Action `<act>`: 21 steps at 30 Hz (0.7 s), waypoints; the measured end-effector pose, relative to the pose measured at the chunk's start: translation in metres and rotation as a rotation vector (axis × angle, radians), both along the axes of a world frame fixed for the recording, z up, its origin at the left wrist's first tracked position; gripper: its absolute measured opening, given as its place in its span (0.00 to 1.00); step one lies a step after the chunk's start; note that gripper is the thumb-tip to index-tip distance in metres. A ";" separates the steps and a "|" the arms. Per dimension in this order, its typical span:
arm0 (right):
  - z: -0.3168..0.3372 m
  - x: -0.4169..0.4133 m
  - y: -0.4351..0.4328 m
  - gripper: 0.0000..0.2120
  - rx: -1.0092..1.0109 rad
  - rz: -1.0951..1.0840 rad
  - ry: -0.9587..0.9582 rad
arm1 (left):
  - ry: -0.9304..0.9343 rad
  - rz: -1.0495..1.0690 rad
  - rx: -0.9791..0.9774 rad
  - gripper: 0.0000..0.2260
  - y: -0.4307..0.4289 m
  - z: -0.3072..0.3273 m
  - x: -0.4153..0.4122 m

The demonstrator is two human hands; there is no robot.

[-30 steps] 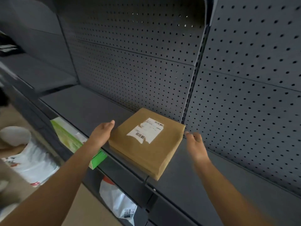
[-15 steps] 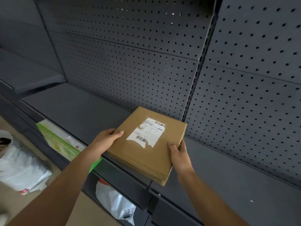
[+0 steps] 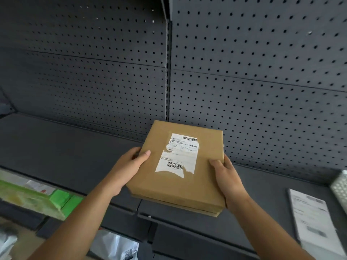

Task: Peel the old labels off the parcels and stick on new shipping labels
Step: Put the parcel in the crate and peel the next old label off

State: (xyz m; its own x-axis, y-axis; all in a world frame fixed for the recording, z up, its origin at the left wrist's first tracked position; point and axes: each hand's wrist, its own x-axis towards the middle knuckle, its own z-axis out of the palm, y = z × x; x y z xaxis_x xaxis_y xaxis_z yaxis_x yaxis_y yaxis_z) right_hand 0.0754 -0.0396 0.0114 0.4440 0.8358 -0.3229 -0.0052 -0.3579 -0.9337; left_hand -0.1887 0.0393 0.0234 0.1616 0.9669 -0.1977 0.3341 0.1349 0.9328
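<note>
Head view: my left hand (image 3: 127, 166) and right hand (image 3: 228, 177) clasp the cardboard parcel (image 3: 187, 186) by its sides at the front edge of the shelf (image 3: 56, 147); fingers beneath hidden, torn label (image 3: 181, 156) print blurred.

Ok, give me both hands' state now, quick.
Left hand: grips the brown parcel by its left edge.
Right hand: grips the same parcel's right edge.

A flat brown cardboard parcel (image 3: 174, 184) is being held between left hand (image 3: 127, 166) and right hand (image 3: 228, 178), its torn white barcode label (image 3: 179, 154) facing up.
</note>
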 end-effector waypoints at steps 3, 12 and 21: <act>0.004 0.034 -0.027 0.14 -0.003 -0.055 -0.005 | 0.032 -0.056 0.043 0.14 -0.011 0.002 0.045; -0.004 0.115 -0.090 0.12 -0.029 -0.194 -0.015 | 0.065 -0.178 0.044 0.12 -0.041 -0.017 0.138; -0.020 0.142 -0.111 0.10 -0.067 -0.163 -0.011 | 0.194 -0.183 0.050 0.15 -0.062 -0.040 0.169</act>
State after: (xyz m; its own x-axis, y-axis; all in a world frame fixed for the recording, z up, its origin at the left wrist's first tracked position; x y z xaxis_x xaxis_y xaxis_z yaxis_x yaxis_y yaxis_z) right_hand 0.2175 -0.1508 -0.0085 0.5758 0.7291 -0.3700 -0.0584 -0.4147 -0.9081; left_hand -0.0201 -0.0229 -0.0168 0.2986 0.9342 -0.1952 0.5222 0.0113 0.8527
